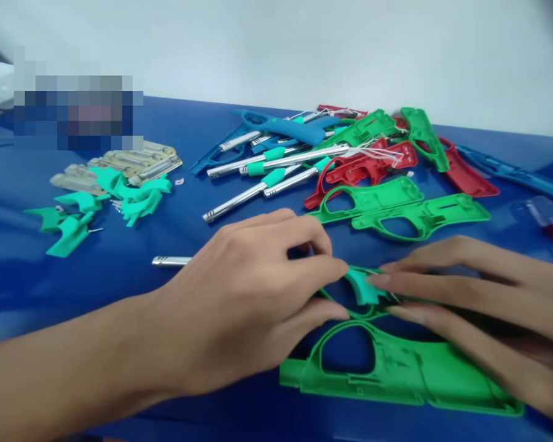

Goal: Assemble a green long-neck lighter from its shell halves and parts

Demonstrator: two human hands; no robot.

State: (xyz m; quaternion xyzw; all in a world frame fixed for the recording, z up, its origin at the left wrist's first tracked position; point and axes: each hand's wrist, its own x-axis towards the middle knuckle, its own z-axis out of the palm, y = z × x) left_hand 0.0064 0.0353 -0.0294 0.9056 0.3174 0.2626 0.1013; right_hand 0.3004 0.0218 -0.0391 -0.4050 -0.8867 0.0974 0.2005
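A green handle shell half [371,315] lies on the blue table with a teal trigger [362,288] set in its finger loop. My left hand [253,294] grips the front of this shell, thumb and index finger on either side of the loop. From the right, my right hand [479,291] has its fingertips on the trigger's rear end and the shell beside it, near thin wires. Much of the shell is hidden under both hands. A silver tube [169,261] sticks out from behind my left hand. Closer to me lies another green shell half [396,368], hollow side up.
Several silver tubes [244,199] with teal collars and white wires are heaped at the back, among red shell halves [470,172] and blue shells [299,129]. Loose teal triggers [74,233] and beige-grey parts [142,162] lie left. A screwdriver [546,215] lies right.
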